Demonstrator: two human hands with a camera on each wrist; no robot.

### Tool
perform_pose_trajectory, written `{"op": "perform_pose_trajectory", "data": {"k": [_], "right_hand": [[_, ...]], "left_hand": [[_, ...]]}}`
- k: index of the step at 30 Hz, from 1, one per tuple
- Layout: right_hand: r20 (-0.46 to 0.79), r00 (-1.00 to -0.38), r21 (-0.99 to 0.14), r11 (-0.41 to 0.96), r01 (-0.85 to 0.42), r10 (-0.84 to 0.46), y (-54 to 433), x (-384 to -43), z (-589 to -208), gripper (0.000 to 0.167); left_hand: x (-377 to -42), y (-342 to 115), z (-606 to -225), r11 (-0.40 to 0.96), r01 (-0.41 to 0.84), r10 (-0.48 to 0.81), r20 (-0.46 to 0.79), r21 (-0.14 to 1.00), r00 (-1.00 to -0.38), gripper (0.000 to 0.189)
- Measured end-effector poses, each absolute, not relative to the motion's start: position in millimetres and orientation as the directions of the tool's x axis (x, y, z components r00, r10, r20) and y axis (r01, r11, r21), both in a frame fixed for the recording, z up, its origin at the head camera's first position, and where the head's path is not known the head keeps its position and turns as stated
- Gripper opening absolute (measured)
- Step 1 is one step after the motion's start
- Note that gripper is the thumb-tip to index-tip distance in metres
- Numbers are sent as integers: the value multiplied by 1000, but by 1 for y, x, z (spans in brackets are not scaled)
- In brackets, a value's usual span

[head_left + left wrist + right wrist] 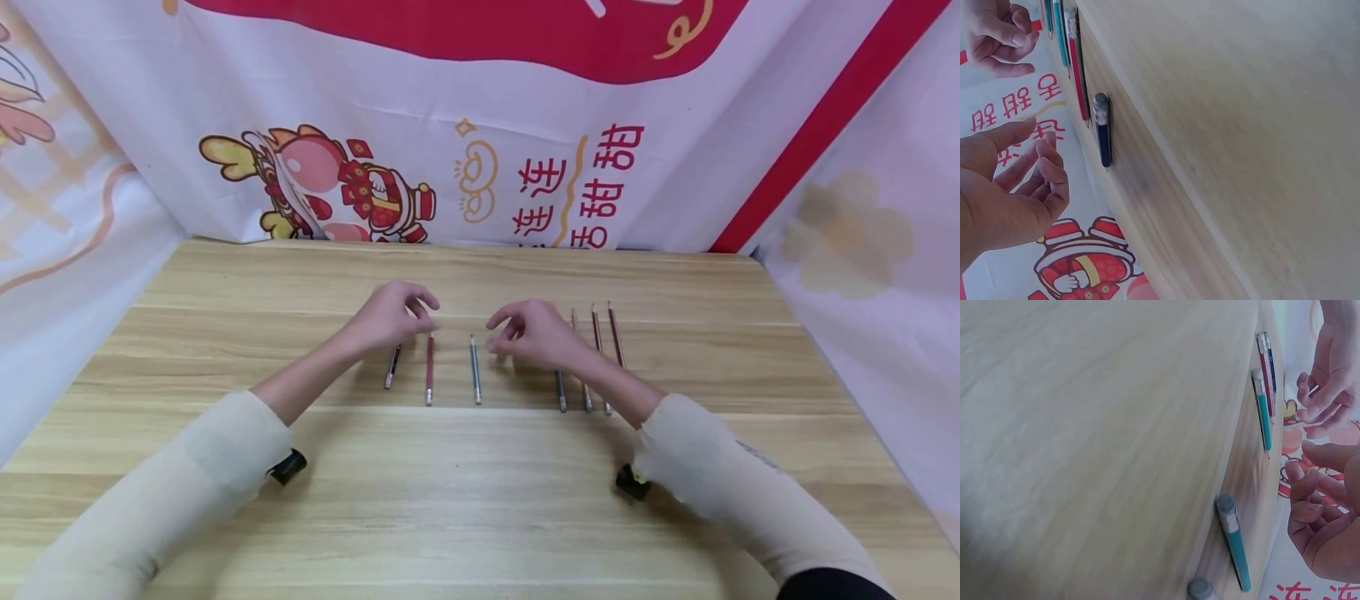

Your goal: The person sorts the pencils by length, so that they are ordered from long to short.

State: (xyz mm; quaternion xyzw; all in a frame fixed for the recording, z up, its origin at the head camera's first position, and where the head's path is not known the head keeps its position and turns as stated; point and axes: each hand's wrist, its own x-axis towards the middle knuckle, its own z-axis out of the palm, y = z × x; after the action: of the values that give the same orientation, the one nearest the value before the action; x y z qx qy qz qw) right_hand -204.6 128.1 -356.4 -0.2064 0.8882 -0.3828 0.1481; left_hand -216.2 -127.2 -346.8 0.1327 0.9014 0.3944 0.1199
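My left hand (392, 317) is over the far part of the wooden table, thumb and fingers loosely bent and apart, with nothing between them. Just below it lie a dark blue pencil (392, 367) and a red pencil (430, 371). My right hand (534, 332) hovers opposite, its fingers loosely curled and holding nothing. Between the hands lies a teal pencil (476, 372), eraser end toward me. Beneath the right hand and forearm are several more pencils, among them a blue-green pencil (1238, 550) and a dark red pencil (616, 333); the arm hides their middles.
The wooden table (465, 500) runs back to a white printed cloth (420, 108) with red patterns. Similar cloth hangs at both sides. A black device (288, 467) sits under the left sleeve, another black device (632, 482) under the right sleeve.
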Motion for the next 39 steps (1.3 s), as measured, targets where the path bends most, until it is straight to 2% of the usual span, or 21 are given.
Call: {"op": "perform_pose_trajectory", "data": {"k": [20,33,39], "right_hand": [[-100,-848,-751,598,-279,-521,99,-207,-354,34],[-102,-832,-734,605,-307,-546,79,-211,-359,34],[-110,-827,-732,607,-308,-552,70,-213,-360,34]], "left_hand": [[-216,-145,-349,676,114,303,-134,728,-943,29],[-214,-152,-350,672,17,279,-231,741,-932,32],[-215,-153,-351,663,27,309,-241,748,-920,31]]}}
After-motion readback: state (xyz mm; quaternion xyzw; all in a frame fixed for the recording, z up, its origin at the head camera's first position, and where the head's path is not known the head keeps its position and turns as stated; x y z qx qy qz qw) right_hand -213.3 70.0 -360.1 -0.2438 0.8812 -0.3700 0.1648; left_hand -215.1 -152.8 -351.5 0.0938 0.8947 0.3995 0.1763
